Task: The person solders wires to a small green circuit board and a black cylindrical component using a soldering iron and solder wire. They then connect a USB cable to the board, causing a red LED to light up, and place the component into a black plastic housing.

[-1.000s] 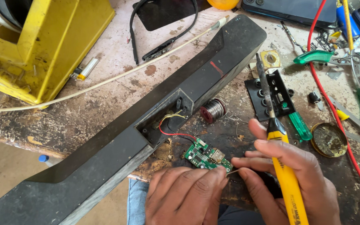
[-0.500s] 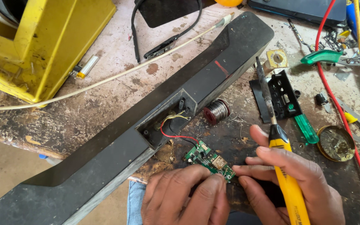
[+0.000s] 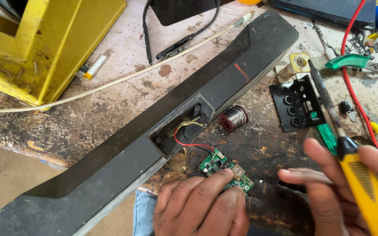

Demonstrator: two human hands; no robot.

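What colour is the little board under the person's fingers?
The little circuit board is green, seen best in the head view, under the left hand.

A small green circuit board [image 3: 226, 169] is lying flat on the scorched bench near the front edge, tilted diagonally, its near edge sitting under fingertips. Red and black wires are running from its far-left corner into the open cavity. A yellow-handled soldering iron [image 3: 351, 161] is sitting to its right, dark tip pointing far-left, raised.
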